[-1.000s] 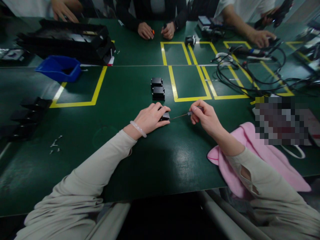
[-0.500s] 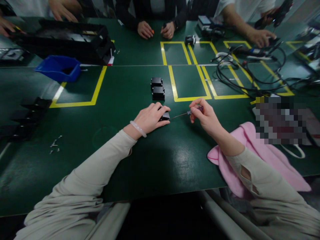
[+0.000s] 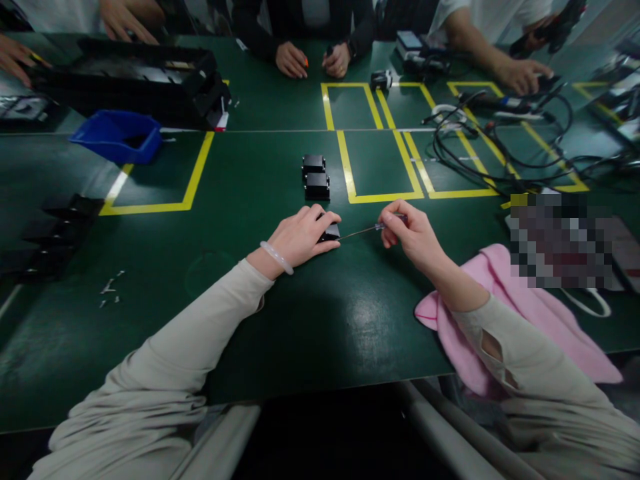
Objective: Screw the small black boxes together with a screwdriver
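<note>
On the green table, my left hand [image 3: 303, 237] grips a small black box-shaped part [image 3: 330, 232], with the fingers and thumb around it, hiding much of it. My right hand [image 3: 407, 230] is closed on the handle of a screwdriver [image 3: 361, 231], whose thin shaft points left. The tip meets the right side of the black part, close to my left thumb; the exact contact is too small to see. Two similar black parts [image 3: 317, 183] stand one behind the other, just beyond my left hand.
A blue bin [image 3: 120, 133] and a long black housing [image 3: 135, 80] are at the far left. More black parts [image 3: 50, 233] lie at the left edge. Cables [image 3: 500, 147] and a pink cloth [image 3: 500, 293] are at the right. Across the table are other people's hands [image 3: 293, 60].
My right hand and the screwdriver handle have shifted very slightly. My left hand and the black part stay in place.
</note>
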Available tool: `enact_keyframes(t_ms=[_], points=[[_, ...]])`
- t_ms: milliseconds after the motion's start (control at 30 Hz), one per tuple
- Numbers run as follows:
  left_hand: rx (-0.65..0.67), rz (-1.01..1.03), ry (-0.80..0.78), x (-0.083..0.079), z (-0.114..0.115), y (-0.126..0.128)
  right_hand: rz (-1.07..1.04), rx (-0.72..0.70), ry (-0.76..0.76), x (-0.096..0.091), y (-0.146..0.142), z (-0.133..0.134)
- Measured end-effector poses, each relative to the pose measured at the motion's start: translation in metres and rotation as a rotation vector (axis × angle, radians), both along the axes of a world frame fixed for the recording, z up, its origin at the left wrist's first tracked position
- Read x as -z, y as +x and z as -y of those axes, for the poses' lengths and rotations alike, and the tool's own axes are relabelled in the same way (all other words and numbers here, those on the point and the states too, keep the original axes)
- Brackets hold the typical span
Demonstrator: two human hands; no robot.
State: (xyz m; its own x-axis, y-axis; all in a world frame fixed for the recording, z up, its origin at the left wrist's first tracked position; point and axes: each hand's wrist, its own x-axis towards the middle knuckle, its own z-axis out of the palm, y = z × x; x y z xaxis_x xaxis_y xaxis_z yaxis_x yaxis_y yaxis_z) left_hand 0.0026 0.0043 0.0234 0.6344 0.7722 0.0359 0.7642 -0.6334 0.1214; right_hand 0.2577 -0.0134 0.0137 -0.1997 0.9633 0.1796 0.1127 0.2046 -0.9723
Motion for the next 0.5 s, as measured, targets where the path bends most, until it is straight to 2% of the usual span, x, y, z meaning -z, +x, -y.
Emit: enact_keyframes(t_ms=[500], points=[[-0.007, -0.010, -0.008, -0.0008, 0.0000, 0.0005, -0.015, -0.010, 0.014, 0.0010, 0.0008, -0.0008]])
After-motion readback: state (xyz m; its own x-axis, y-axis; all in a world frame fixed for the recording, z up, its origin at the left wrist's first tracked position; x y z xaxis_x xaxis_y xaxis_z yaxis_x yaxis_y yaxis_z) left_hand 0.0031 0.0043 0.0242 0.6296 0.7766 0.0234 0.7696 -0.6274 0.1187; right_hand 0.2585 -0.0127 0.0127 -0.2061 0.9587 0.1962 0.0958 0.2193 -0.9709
